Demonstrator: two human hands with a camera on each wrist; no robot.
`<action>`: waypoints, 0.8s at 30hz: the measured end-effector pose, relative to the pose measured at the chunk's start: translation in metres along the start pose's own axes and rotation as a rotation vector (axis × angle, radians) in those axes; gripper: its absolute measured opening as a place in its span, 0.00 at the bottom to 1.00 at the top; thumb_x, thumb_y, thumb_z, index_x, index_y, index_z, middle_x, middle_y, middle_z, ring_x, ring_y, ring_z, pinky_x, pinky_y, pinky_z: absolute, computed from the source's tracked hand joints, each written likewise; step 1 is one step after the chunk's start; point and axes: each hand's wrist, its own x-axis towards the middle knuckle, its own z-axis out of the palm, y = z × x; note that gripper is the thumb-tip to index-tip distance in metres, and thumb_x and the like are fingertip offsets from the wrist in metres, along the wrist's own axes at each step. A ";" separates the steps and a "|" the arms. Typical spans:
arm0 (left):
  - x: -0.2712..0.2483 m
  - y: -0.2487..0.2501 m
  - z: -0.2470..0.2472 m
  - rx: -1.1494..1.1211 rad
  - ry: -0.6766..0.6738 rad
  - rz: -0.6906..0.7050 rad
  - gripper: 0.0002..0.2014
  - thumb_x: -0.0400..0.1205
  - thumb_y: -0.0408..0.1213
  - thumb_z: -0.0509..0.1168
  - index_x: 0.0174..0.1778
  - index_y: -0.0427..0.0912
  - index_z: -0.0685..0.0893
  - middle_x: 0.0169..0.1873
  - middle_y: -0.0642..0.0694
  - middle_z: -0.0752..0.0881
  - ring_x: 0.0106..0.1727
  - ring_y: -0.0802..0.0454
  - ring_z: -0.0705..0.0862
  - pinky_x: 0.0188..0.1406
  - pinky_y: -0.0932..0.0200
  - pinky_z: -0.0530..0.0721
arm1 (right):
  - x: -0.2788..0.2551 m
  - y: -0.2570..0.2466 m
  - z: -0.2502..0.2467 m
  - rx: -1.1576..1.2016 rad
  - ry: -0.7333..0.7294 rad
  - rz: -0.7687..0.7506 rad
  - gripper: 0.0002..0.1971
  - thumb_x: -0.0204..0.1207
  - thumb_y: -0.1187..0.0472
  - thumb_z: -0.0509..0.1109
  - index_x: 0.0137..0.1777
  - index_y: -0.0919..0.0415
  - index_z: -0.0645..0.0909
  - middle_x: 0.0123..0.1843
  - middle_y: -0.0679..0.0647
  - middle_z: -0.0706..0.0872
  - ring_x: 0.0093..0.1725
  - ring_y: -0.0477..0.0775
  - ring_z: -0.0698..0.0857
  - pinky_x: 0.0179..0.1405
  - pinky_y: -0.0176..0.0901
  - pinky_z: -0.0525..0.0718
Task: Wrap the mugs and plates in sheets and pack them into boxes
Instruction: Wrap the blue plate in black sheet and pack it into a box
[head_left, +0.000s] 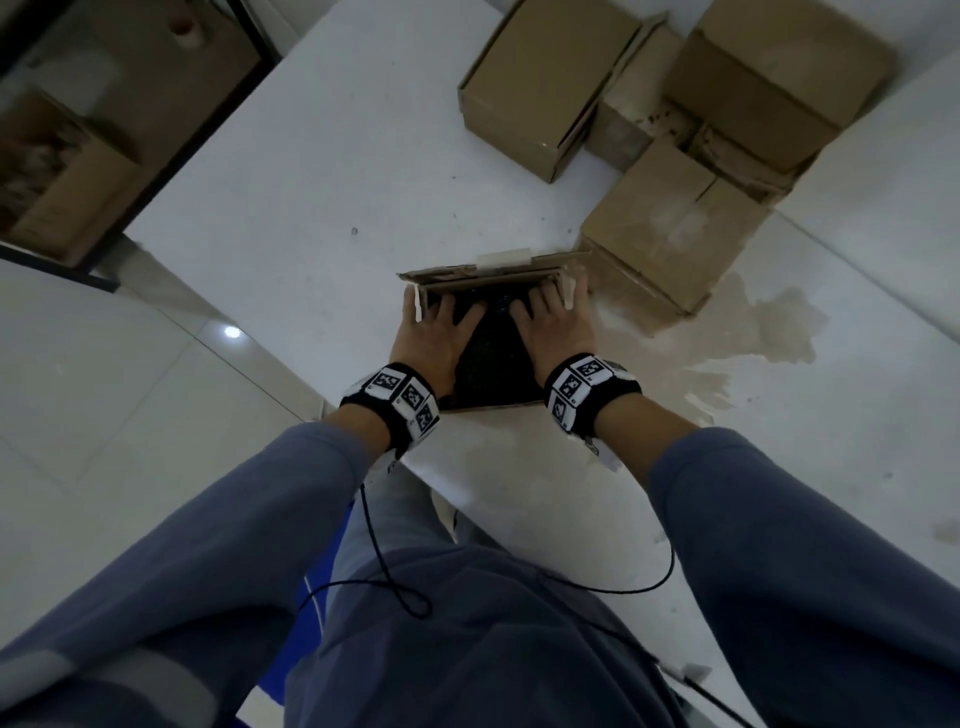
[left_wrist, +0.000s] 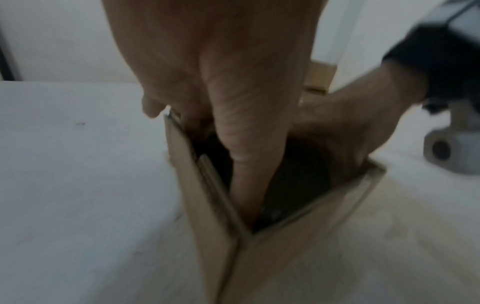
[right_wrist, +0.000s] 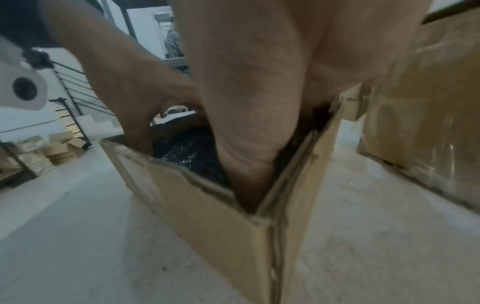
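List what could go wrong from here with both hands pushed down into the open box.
1. The open box sits near the table edge by the person; hard pushing might slide it off.
2. The left hand and right hand press on the dark wrapped bundle; its contents are hidden, so force could crack something.
3. Fingers wedged against the walls may tear the worn cardboard.

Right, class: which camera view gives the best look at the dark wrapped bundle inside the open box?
The right wrist view: the dark wrapped bundle shows its glossy, crinkled surface inside the open box. The head view shows it from above as a dark patch between both hands. The left wrist view shows only shadow.
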 end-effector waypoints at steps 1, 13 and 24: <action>-0.001 0.000 -0.001 -0.010 -0.023 0.002 0.53 0.71 0.47 0.73 0.85 0.51 0.43 0.77 0.35 0.61 0.80 0.39 0.64 0.81 0.29 0.43 | -0.001 0.001 -0.001 -0.001 0.004 -0.011 0.39 0.77 0.49 0.66 0.84 0.51 0.52 0.82 0.60 0.60 0.84 0.64 0.49 0.76 0.78 0.39; -0.003 0.007 -0.001 -0.217 0.113 0.005 0.59 0.63 0.70 0.69 0.85 0.44 0.53 0.79 0.39 0.62 0.80 0.42 0.65 0.80 0.33 0.55 | -0.004 0.011 -0.002 0.177 -0.004 -0.098 0.58 0.60 0.45 0.77 0.85 0.53 0.45 0.83 0.61 0.58 0.83 0.62 0.58 0.78 0.76 0.39; 0.003 0.015 -0.004 -0.347 0.199 0.128 0.56 0.64 0.62 0.75 0.83 0.37 0.60 0.79 0.35 0.64 0.78 0.39 0.69 0.79 0.44 0.67 | 0.003 0.002 0.013 0.249 -0.020 -0.046 0.54 0.71 0.46 0.70 0.86 0.59 0.36 0.85 0.57 0.49 0.85 0.59 0.49 0.77 0.77 0.41</action>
